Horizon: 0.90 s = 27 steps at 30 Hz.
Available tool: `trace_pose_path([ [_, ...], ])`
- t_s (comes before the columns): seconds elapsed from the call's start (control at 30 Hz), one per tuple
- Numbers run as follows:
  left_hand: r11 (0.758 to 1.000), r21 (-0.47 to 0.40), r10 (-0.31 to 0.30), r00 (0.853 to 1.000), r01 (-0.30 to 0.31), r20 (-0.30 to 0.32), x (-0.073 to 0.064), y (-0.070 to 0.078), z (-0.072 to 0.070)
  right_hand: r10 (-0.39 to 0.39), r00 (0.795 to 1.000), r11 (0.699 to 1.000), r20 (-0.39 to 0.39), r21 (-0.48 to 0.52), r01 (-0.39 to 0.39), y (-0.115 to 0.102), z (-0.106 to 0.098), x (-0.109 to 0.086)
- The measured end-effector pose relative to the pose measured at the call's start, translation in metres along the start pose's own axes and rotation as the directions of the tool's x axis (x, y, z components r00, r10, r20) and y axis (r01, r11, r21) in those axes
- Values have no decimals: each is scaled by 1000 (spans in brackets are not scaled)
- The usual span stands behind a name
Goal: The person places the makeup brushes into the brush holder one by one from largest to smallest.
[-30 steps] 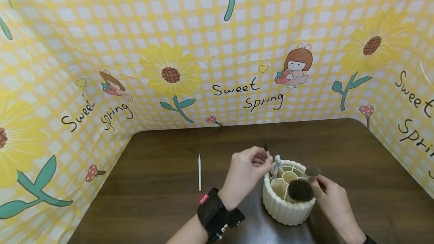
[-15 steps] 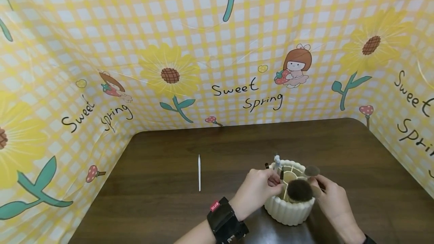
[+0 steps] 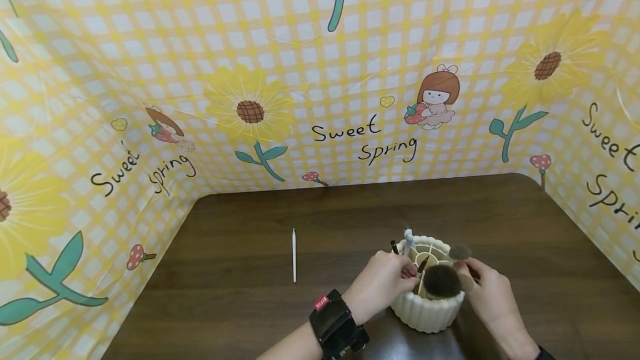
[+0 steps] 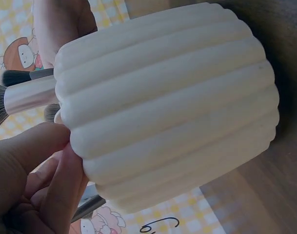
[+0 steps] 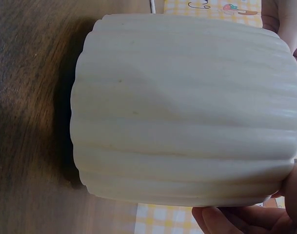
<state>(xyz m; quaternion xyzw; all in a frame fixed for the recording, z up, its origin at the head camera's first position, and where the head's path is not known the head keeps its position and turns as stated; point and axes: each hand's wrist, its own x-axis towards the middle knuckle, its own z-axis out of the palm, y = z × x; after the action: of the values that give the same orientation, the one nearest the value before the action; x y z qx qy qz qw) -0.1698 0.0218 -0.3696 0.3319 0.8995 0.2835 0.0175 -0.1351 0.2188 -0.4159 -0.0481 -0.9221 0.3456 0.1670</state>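
A cream fluted round makeup brush holder with inner dividers stands upright on the table. Over its front left rim my left hand pinches a slim makeup brush, dark tip up; its lower part is hidden. My right hand grips the holder's right rim, and in the right wrist view its fingers lie against the outer wall. A big fluffy brush and a smaller round one stick out between the hands. Toward the back left stand a pale blue item and a dark-ended stick.
A thin white pencil-like stick lies on the dark wooden table, left of the holder. Yellow checked cloth with printed flowers walls off the table's back and sides.
From above the holder's left back rim, my left hand has come forward and down with the slim brush. A dark-ended stick shows at the back left. My right hand stays put.
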Motion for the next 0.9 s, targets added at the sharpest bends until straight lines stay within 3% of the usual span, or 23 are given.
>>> trace_pose_path([
  [0.2, 992, 123, 21, 1000, -24, 22, 3, 4, -3, -15, 1000, 1000, -11, -2, 15, 0, 0, 0],
  [0.4, 965, 261, 21, 999, -32, 45, 5, 11, -6, -10, 1000, 1000, -4, -3, 10, 0, 0, 1],
  [0.73, 921, 389, 1, 1000, -12, 28, 4, 24, -9, 2, 1000, 1000, 13, -6, -2, 0, 0, 0],
  [0.9, 914, 405, -5, 999, -13, 42, 4, 26, -8, 8, 1000, 1000, 26, -6, -7, 0, -1, -1],
])
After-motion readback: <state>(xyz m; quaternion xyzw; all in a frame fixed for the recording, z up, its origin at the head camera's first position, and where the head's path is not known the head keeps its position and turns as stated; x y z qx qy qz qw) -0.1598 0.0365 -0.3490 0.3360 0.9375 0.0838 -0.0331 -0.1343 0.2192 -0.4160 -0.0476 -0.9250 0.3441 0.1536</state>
